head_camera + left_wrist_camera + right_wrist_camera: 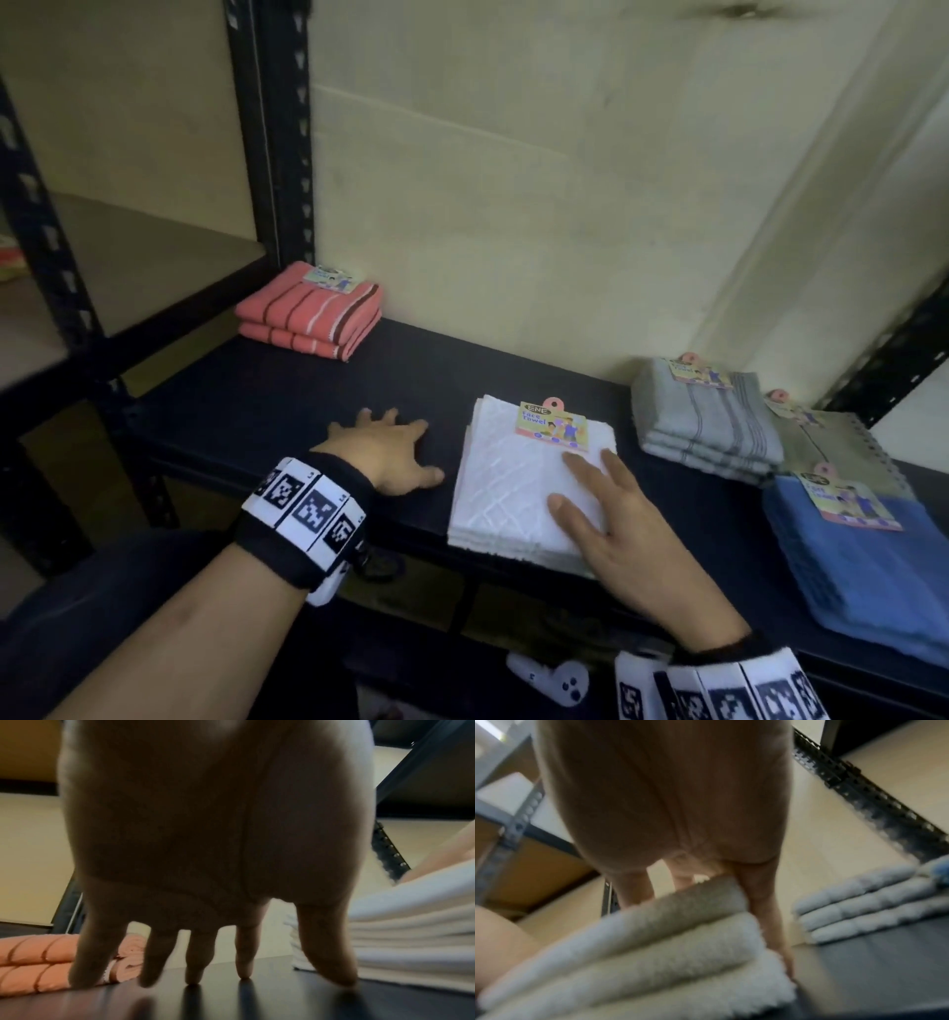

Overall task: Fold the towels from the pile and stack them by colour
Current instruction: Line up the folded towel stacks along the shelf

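Observation:
A stack of folded white towels (518, 493) with a paper label lies in the middle of the dark shelf (277, 401). My right hand (585, 488) rests flat on its near right corner, fingers straight; in the right wrist view one finger runs down the right side of the white stack (641, 953). My left hand (411, 447) is spread on the bare shelf just left of the stack, holding nothing; its fingertips (244, 969) touch the surface. Two folded pink striped towels (310, 308) sit at the back left. Folded grey towels (703, 416) are stacked at the right.
A blue towel (862, 560) and a dull green one (842, 447) lie at the far right near the shelf's edge. A black rack upright (287, 154) rises behind the pink stack. The wall stands close behind. A white controller (554, 678) lies below the shelf.

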